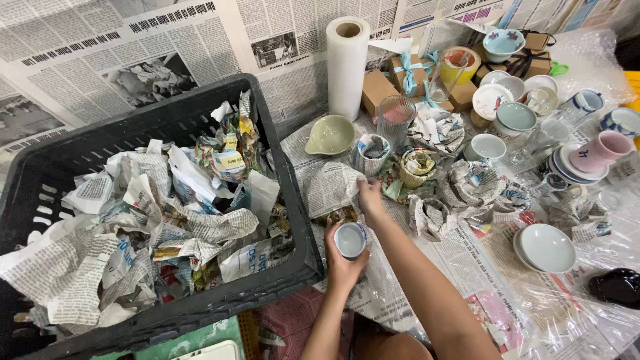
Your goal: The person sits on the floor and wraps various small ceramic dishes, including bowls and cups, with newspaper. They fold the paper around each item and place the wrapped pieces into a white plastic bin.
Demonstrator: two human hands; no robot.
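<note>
My left hand (342,261) grips a small pale blue cup (350,240) from below, its mouth facing up, just right of the black crate (280,143). My right hand (369,195) reaches forward and pinches a crumpled sheet of newspaper (330,187) lying on the table beside the crate. A cup stuffed with newspaper (371,153) stands just beyond that hand.
The black crate is full of crumpled newspaper (167,220). On the table lie a green bowl (330,135), a ribbed glass (396,118), a white paper roll (347,67), cardboard boxes (377,90), several cups and bowls (513,120), a stack of pale plates (545,248) and bubble wrap (587,53).
</note>
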